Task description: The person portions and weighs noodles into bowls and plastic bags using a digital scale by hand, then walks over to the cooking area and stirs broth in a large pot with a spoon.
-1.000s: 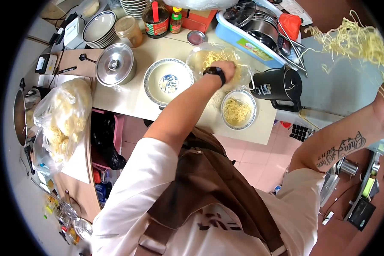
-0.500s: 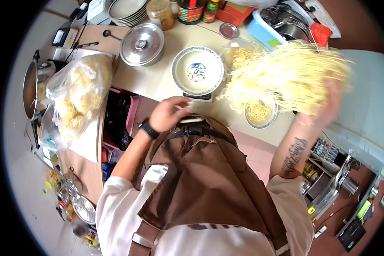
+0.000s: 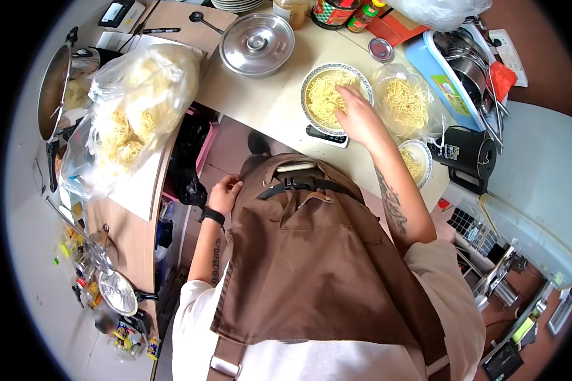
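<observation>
Yellow noodles point(image 3: 323, 101) fill the patterned bowl point(image 3: 305, 113), which sits on a small kitchen scale point(image 3: 327, 136). My right hand point(image 3: 357, 115) reaches in over the bowl's right side, its thumb and fingers closed round some of the noodles; the fingertips are partly lost among the strands. Right of it lies a clear plastic bag point(image 3: 433, 120) with more noodles inside. A smaller bowl point(image 3: 428, 159) of noodles stands below that bag, partly behind my right forearm. My left hand point(image 3: 224, 194) hangs beside the brown apron point(image 3: 299, 267), fingers loosely curled, nothing visible in them.
A lidded metal pot point(image 3: 257, 44) stands left of the bowl. On the left counter rests a big plastic bag of noodle bundles point(image 3: 140, 101). A black kettle point(image 3: 467, 155) and a blue bin of utensils point(image 3: 426, 57) are at the right. Jars line the back.
The big bunch of noodles in my right hand is now in the bowl on the scale. My right hand has moved left to that bowl; my left hand has dropped to my side.
</observation>
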